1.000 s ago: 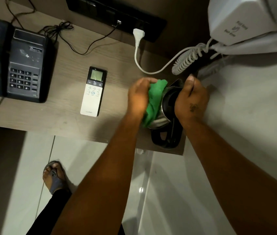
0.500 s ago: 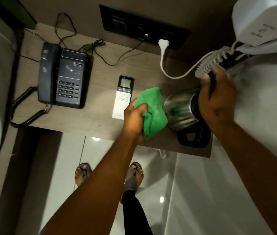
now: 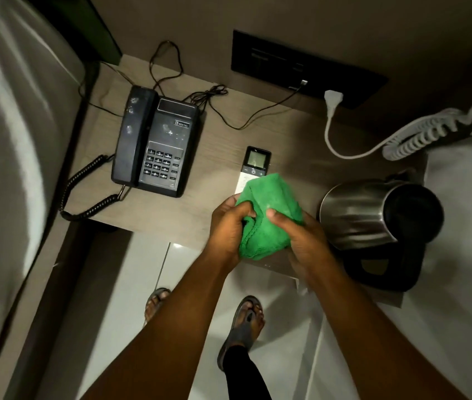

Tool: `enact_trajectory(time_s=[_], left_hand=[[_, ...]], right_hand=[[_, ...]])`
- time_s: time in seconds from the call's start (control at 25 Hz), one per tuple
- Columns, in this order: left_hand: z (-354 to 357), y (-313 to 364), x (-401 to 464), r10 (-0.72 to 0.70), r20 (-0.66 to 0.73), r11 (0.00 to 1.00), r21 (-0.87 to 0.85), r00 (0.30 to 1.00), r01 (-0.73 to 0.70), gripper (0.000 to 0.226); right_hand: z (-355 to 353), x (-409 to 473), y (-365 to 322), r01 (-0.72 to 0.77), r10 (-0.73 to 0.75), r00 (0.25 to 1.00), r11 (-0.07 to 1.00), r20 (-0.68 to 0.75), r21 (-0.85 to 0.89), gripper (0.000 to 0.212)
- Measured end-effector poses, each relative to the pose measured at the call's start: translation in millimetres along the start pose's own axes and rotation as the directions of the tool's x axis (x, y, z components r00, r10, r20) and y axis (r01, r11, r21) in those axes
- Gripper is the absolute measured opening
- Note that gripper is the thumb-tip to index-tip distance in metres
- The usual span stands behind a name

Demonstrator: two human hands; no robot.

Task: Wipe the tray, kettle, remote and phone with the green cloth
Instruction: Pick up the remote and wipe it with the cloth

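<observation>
Both hands grip the bunched green cloth [image 3: 269, 215] above the front edge of the wooden shelf: my left hand [image 3: 229, 226] on its left side, my right hand [image 3: 304, 241] on its right. The cloth hides the lower part of the white remote [image 3: 255, 163], whose screen end shows beyond it. The steel kettle [image 3: 373, 215] with a black handle stands free on the shelf, to the right of my hands. The black desk phone [image 3: 156, 145] sits at the left with its handset on the cradle. No tray is visible.
A wooden shelf [image 3: 220, 140] carries everything; its front edge is just under my hands. A white plug and coiled cord [image 3: 416, 134] run along the back right. Black cables [image 3: 171, 67] trail behind the phone. A bed [image 3: 12, 140] flanks the left. My sandalled feet [image 3: 243, 316] stand below.
My right hand has let go of the kettle's handle and come over to grip the cloth with the left. The kettle now stands on the shelf.
</observation>
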State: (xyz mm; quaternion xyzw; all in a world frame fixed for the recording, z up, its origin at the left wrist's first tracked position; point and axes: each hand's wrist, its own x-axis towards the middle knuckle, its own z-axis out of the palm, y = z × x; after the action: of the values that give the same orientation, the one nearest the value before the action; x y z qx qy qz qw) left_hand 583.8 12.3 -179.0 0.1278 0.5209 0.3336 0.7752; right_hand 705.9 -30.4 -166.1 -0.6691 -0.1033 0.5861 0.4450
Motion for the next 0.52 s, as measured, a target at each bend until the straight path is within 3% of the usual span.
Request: enact_trajectory(time_s=[0.08,0.12,0.2,0.24,0.28,0.36,0.52], left_hand=[[-5.7,-5.2,4.3,0.120,-0.072,0.973,0.208,0.990,-0.103,0.030],[-8.4,-10.2,6.9,0.241,-0.114,0.901,0.396,0.964,-0.179,0.028],[-17.0,-22.4,12.1,0.509,-0.072,0.583,0.762,0.858,-0.282,0.041],[-21.3,-27.0,15.0,0.582,-0.015,0.426,0.857,0.813,-0.290,0.052],[-25.2,-30.7,19.0,0.599,0.015,0.335,0.904,0.801,-0.266,0.063],[-29.4,-35.7,28.6,0.563,-0.006,0.300,0.933,0.826,-0.198,0.077],[-27.2,-42.9,37.0,0.549,-0.016,0.322,0.926,0.835,-0.194,0.073]], right_hand=[[-3.9,12.8,-12.6,0.041,-0.051,0.993,0.995,-0.110,-0.087,0.041],[-5.5,19.9,-24.5,0.079,-0.103,0.980,0.987,-0.171,-0.138,0.040],[-3.7,35.4,-52.1,0.204,-0.315,0.916,0.898,-0.247,-0.389,0.042],[-0.1,43.1,-62.9,0.280,-0.465,0.859,0.776,-0.213,-0.566,0.042],[5.7,50.3,-71.2,0.341,-0.597,0.791,0.613,-0.135,-0.713,0.043],[19.8,68.6,-79.0,0.346,-0.689,0.724,0.339,0.019,-0.875,0.046],[47.7,98.8,-66.9,0.313,-0.487,0.826,-0.022,0.283,-0.950,0.047]])
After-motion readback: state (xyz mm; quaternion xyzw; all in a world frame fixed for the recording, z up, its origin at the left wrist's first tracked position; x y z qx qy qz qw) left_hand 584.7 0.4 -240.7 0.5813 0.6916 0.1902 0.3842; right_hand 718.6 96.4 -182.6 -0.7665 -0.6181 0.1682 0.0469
